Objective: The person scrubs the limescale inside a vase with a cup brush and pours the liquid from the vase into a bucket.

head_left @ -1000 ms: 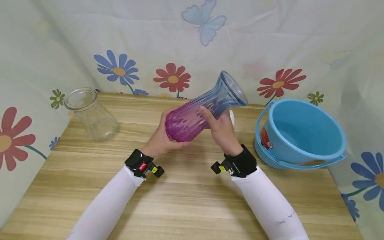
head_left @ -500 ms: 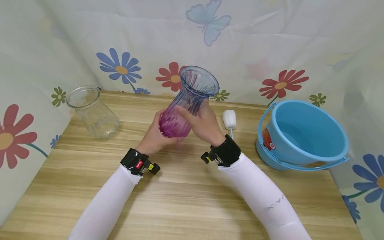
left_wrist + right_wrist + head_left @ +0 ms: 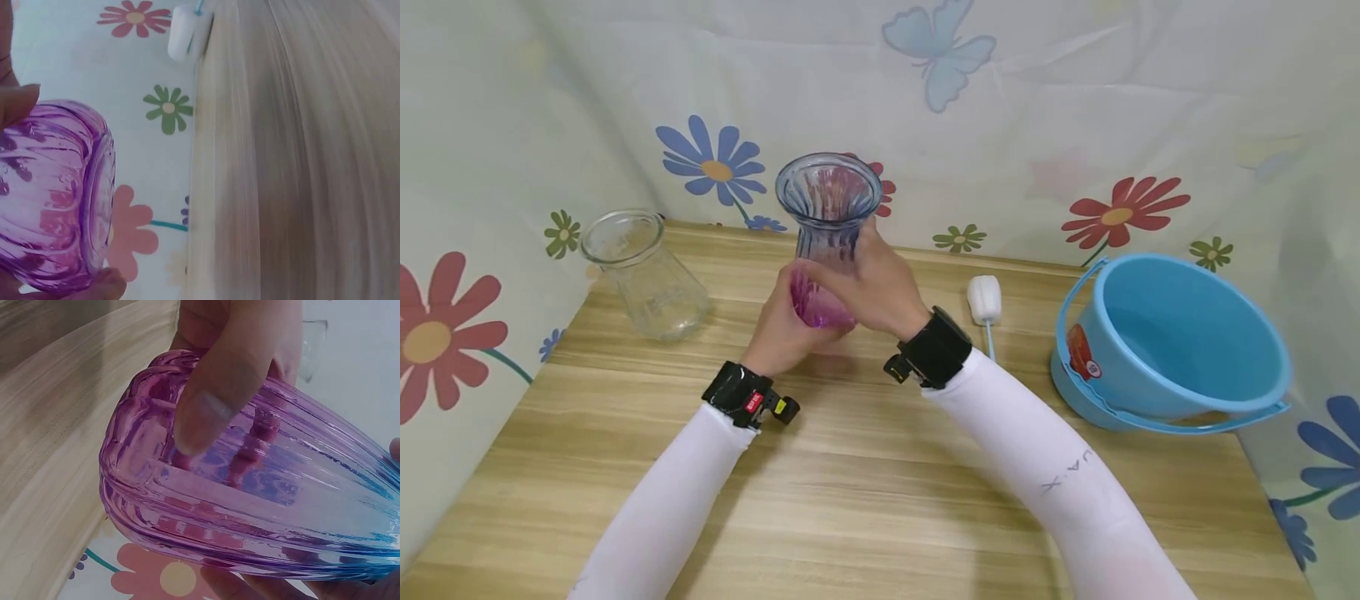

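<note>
A ribbed glass vase point(image 3: 823, 242), blue at its flared mouth and pink-purple at its base, stands nearly upright between my hands. My left hand point(image 3: 778, 333) grips its lower part. Around the upper body curls my right hand point(image 3: 883, 287), its thumb across the front. In the left wrist view, the purple base point(image 3: 59, 194) is raised off the tabletop. The left thumb point(image 3: 203, 419) presses on the purple glass in the right wrist view, with right-hand fingers point(image 3: 262, 584) along the other side.
A clear glass vase point(image 3: 662, 296) stands at the back left of the wooden table point(image 3: 842, 483). Right of my hands lies a white sponge brush point(image 3: 984, 300) with a blue handle. A light blue bucket point(image 3: 1172, 333) stands at the right. Flower-printed curtain point(image 3: 820, 75) encloses the table.
The vase has turned from leaning right to nearly upright and shifted left. My right hand has moved left with it, uncovering the white sponge brush.
</note>
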